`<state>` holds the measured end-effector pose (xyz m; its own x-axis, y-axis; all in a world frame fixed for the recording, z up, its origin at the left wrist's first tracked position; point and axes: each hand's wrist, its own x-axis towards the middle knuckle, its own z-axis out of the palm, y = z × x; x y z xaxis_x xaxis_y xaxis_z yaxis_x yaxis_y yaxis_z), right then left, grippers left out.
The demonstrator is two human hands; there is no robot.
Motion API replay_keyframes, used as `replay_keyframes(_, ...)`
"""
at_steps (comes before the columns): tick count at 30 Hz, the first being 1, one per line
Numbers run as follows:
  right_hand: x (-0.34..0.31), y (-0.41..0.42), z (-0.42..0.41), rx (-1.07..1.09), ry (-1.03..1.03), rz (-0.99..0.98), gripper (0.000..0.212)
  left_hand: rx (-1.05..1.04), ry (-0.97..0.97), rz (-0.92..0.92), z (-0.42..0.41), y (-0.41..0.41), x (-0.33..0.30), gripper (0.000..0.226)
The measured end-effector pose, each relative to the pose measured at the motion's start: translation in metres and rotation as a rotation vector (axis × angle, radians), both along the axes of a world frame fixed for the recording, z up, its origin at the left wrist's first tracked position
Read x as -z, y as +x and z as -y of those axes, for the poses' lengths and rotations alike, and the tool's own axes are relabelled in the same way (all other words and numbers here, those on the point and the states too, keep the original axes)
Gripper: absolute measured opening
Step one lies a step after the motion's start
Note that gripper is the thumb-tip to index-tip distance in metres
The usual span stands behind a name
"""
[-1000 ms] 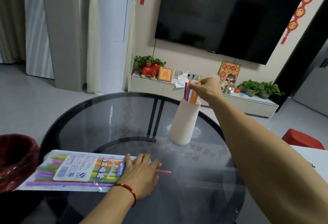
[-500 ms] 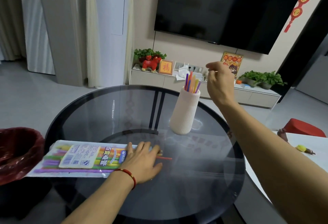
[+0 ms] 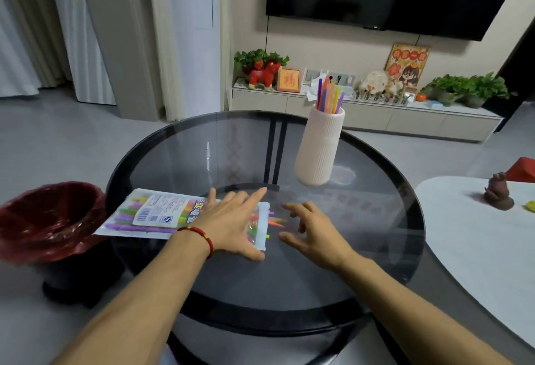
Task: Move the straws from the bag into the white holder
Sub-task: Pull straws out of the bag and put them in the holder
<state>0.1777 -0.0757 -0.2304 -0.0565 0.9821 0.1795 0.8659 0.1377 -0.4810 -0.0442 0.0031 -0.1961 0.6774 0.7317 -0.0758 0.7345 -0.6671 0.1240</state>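
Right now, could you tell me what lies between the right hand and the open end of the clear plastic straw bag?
In the head view, only orange and purple straw tips poking from the bag, over bare dark glass table, short of the right hand.

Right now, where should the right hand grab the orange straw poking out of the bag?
Probably pinch the orange straw at its bare tip, coming from the right. It lies flat, pointing out of the bag mouth toward the right hand, while the left hand pins the bag.

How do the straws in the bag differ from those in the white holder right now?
Straws in the bag lie flat, sealed under plastic, ends poking from its open end; straws in the white holder stand upright, fanned out and bare. The left hand presses the bag; nothing touches the holder. Both sets are multicoloured.
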Motion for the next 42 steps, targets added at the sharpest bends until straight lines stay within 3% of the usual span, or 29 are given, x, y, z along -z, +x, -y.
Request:
replay_keyframes(3,0.005,-0.01,-0.001,-0.016,0.067,-0.095,0.043,0.03,0.043,0.074,0.003,0.005,-0.002,0.129)
replay_keyframes(7,0.007,-0.016,0.0,0.023,0.102,-0.162,0.036,0.057,0.079,0.13,0.004,0.008,-0.002,0.121)
replay_keyframes(13,-0.004,-0.023,0.003,-0.007,0.047,-0.207,0.048,0.067,0.054,0.18,0.006,0.01,-0.003,0.119)
replay_keyframes(19,-0.001,-0.021,-0.001,-0.035,0.051,-0.235,0.026,0.091,-0.002,0.227,0.012,0.015,-0.006,0.118)
replay_keyframes(25,-0.005,0.0,-0.002,0.013,0.09,-0.147,0.019,0.093,0.06,0.193,0.012,0.014,-0.003,0.111)
replay_keyframes(28,-0.009,0.022,0.001,0.068,0.102,-0.148,0.031,0.062,0.086,0.146,0.007,0.009,-0.001,0.108)
replay_keyframes(31,-0.013,0.036,0.005,0.098,0.104,-0.158,0.01,0.014,0.063,0.057,0.004,0.007,0.001,0.102)
replay_keyframes(36,-0.012,0.039,0.009,0.082,-0.029,-0.093,0.013,0.01,0.031,0.038,0.005,0.011,0.001,0.095)
replay_keyframes(39,-0.015,0.038,0.012,0.077,-0.164,-0.298,0.045,0.021,0.028,0.03,0.007,0.012,0.002,0.095)
replay_keyframes(42,-0.014,0.032,0.011,0.05,-0.132,-0.324,0.045,0.039,0.037,0.06,0.009,0.014,0.002,0.095)
